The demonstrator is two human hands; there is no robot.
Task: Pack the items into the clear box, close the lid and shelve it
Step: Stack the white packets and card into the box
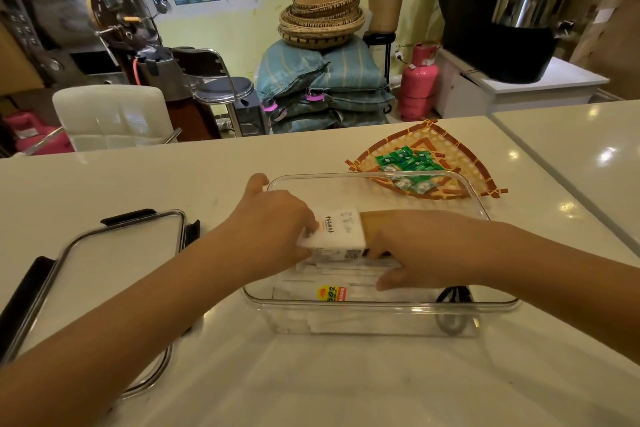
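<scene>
The clear box stands open on the white counter in front of me. A small white carton with dark print hangs over the box's middle, gripped from the left by my left hand and from the right by my right hand. Under them, flat white packets and a yellow-labelled packet lie on the box floor. A dark looped item shows at the box's near right corner. The clear lid with black clips lies flat to the left of the box.
A woven bamboo tray holding several green sachets sits just behind the box on the right. A white chair and a stool stand beyond the counter's far edge. A seam splits the counter from another surface at the right.
</scene>
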